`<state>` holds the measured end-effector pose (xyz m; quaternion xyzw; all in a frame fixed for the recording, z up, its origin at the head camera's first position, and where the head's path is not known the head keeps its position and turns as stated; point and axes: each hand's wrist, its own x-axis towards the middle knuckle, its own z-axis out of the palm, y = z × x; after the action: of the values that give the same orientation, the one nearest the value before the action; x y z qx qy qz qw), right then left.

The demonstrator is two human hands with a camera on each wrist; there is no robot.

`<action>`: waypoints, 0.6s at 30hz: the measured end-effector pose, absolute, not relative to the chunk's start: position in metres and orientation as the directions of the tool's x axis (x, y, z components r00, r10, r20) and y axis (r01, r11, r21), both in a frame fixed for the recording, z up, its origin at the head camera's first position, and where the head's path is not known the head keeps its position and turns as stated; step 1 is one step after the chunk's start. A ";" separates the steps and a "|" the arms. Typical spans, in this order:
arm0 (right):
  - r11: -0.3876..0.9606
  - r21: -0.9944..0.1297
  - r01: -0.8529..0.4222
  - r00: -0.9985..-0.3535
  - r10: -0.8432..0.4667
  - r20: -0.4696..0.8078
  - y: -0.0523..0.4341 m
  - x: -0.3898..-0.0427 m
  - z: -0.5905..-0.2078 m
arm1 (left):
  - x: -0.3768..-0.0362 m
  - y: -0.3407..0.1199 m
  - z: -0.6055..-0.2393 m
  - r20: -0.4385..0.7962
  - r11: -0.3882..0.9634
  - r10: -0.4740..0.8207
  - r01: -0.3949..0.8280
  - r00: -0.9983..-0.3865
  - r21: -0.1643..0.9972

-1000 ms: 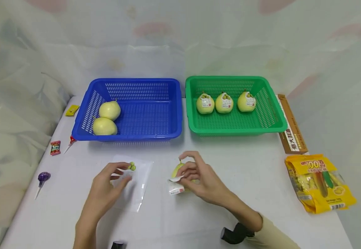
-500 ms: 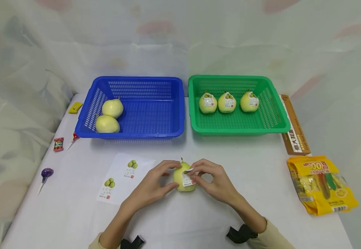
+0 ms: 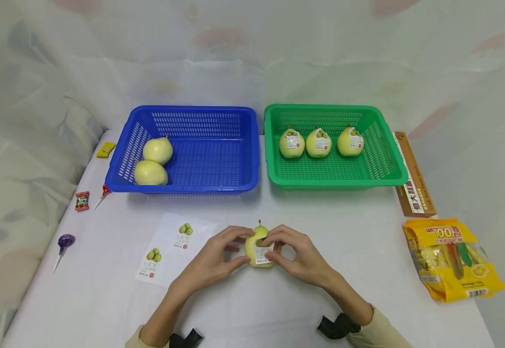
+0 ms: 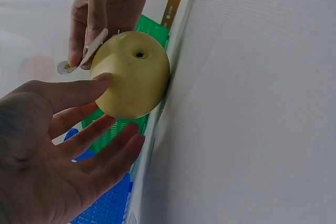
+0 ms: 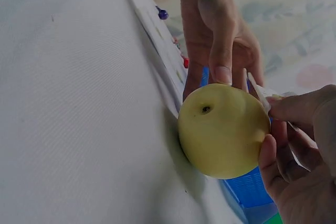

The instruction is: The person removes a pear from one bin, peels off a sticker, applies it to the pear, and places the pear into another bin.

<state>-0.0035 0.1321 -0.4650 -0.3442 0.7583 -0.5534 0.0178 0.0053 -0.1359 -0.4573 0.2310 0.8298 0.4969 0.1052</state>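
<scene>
A pale yellow pear (image 3: 251,247) lies on the white table in front of me, its stem pointing away. My left hand (image 3: 215,256) holds it from the left between thumb and fingers; in the left wrist view the thumb presses its side near the base. A white sticker (image 3: 261,256) with a fruit picture and print lies against the pear's upper face. My right hand (image 3: 298,253) pinches the sticker's right side, and in the right wrist view the sticker's edge (image 5: 256,88) stands up off the skin. Left of my hands lies a sticker sheet (image 3: 165,237) with two printed labels.
Behind, a blue basket (image 3: 213,188) holds two plain pears and a green basket (image 3: 335,183) holds three stickered ones. Lollipops and small wrapped candies lie along the left edge. At the right are a brown box (image 3: 415,179) and a yellow candy bag (image 3: 454,261).
My left hand has moved from the sticker sheet to the pear and now holds it. My right hand has brought the sticker from beside the pear onto its face, where it now lies flatter.
</scene>
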 end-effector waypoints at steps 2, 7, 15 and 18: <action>0.125 -0.876 -0.466 -0.769 -0.547 0.331 0.133 -0.004 -0.467 | 0.005 -0.136 -0.457 0.050 0.395 0.486 0.271 -0.872 0.878; 0.125 -0.854 -0.504 -0.751 -0.552 0.363 0.133 -0.006 -0.469 | 0.005 -0.135 -0.457 0.031 0.387 0.484 0.246 -0.874 0.889; 0.184 -0.722 -0.667 -0.687 -0.525 0.501 0.129 -0.004 -0.472 | 0.007 -0.132 -0.458 0.025 0.364 0.459 0.214 -0.888 0.907; 0.210 -0.708 -0.674 -0.692 -0.515 0.506 0.129 -0.002 -0.474 | 0.009 -0.126 -0.457 0.021 0.370 0.431 0.198 -0.902 0.908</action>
<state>-0.0022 0.1289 -0.4740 -0.3843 0.7736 -0.4973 -0.0802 0.0088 -0.1256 -0.4571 0.1916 0.8202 0.5277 0.1105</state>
